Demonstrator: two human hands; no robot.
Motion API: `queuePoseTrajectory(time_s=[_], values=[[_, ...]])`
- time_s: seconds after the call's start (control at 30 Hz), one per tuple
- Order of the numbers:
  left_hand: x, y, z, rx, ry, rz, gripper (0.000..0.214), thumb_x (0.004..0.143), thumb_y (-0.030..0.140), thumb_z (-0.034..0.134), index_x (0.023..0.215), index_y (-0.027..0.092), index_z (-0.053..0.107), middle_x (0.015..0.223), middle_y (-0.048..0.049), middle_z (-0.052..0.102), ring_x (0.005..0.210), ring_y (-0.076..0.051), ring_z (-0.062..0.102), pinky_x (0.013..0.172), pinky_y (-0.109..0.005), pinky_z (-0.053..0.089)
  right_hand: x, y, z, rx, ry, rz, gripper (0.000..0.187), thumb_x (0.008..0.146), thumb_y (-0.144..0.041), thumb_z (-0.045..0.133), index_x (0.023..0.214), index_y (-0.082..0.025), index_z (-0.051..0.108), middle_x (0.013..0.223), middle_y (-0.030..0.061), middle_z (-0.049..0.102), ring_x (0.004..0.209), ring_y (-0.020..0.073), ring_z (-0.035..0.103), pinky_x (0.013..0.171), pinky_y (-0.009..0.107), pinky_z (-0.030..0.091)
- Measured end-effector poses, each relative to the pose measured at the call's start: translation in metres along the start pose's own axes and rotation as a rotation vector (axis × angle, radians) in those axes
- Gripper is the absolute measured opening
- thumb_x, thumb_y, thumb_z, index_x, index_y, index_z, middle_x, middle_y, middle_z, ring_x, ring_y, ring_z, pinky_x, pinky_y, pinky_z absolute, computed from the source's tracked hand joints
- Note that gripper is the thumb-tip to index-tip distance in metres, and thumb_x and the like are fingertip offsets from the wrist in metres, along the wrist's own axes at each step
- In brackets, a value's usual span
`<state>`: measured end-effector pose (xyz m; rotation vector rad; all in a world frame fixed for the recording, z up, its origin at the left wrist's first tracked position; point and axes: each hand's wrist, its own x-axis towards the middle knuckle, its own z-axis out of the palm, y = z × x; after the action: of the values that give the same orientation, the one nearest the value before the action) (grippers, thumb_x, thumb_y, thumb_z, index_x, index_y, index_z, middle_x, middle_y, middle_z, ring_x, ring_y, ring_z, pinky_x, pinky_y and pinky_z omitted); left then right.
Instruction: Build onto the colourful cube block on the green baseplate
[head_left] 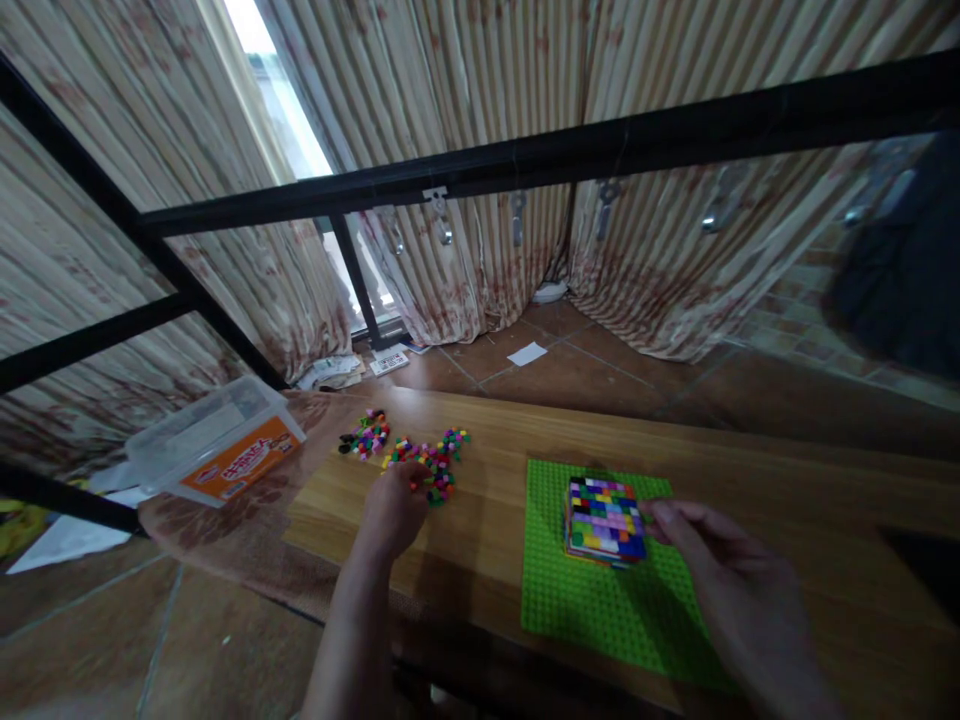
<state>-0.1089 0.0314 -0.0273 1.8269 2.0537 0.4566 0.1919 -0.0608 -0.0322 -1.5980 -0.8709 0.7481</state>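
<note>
My left hand (397, 505) reaches into a loose pile of small coloured toy bricks (442, 462) on the wooden board. Its fingers are bent together among the bricks, and what they pinch, if anything, is hidden. A block built of many-coloured bricks (606, 520) stands on a green studded baseplate (551, 590). Close against the block's right side is my right hand (731, 570), its thumb and forefinger pressed together. Whatever lies between those fingertips is too small to make out.
A second cluster of bricks (371, 436) lies farther left on the wooden board (487, 520). Beyond it stands a clear plastic box (217, 430) with an orange label. A black metal rail (480, 180) with hanging clips crosses in front of striped curtains (465, 80).
</note>
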Motion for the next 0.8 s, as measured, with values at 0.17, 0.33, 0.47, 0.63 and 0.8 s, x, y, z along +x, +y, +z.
queuePoseTrajectory(time_s=[0.17, 0.33, 0.47, 0.63, 0.8], values=[[-0.004, 0.0, 0.002, 0.051, -0.027, 0.041, 0.029, 0.071, 0.008, 0.059, 0.093, 0.019, 0.074, 0.092, -0.0097, 0.071, 0.088, -0.024, 0.063, 0.073, -0.03, 0.04, -0.001, -0.004, 0.0, -0.035, -0.006, -0.012, 0.029, 0.067, -0.052, 0.071, 0.074, -0.023, 0.074, 0.075, 0.0014, 0.075, 0.074, 0.0196, 0.069, 0.069, 0.025, 0.054], [-0.003, 0.005, 0.006, 0.038, -0.032, 0.047, 0.019, 0.068, 0.013, 0.064, 0.083, 0.02, 0.074, 0.08, -0.0078, 0.07, 0.082, -0.024, 0.062, 0.069, -0.031, 0.038, -0.001, -0.003, 0.001, -0.046, -0.001, -0.022, 0.031, 0.066, -0.052, 0.071, 0.074, -0.023, 0.074, 0.076, 0.0023, 0.075, 0.073, 0.0196, 0.069, 0.068, 0.025, 0.054], [-0.002, 0.007, 0.004, -0.023, -0.025, 0.044, 0.012, 0.073, 0.018, 0.063, 0.08, 0.018, 0.072, 0.076, -0.0069, 0.069, 0.076, -0.022, 0.062, 0.066, -0.03, 0.038, 0.0, -0.002, 0.002, -0.03, 0.016, -0.042, 0.03, 0.068, -0.052, 0.07, 0.075, -0.023, 0.074, 0.076, 0.0027, 0.075, 0.074, 0.0197, 0.069, 0.07, 0.026, 0.054], [-0.009, 0.029, 0.005, -0.678, -0.127, 0.089, 0.026, 0.08, 0.025, 0.062, 0.103, 0.017, 0.071, 0.079, -0.0022, 0.068, 0.069, -0.012, 0.059, 0.064, -0.023, 0.043, -0.007, -0.002, 0.007, 0.019, 0.089, -0.182, 0.023, 0.074, -0.046, 0.071, 0.079, -0.023, 0.074, 0.08, 0.0026, 0.074, 0.073, 0.0183, 0.068, 0.069, 0.028, 0.054], [-0.033, 0.075, 0.018, -1.384, -0.487, -0.026, 0.025, 0.066, 0.029, 0.079, 0.088, 0.017, 0.075, 0.073, -0.0011, 0.069, 0.065, -0.009, 0.061, 0.063, -0.019, 0.047, -0.02, -0.005, 0.013, 0.003, -0.023, -0.502, 0.008, 0.083, -0.027, 0.068, 0.091, -0.028, 0.071, 0.092, 0.0013, 0.071, 0.084, 0.0164, 0.066, 0.072, 0.027, 0.054]])
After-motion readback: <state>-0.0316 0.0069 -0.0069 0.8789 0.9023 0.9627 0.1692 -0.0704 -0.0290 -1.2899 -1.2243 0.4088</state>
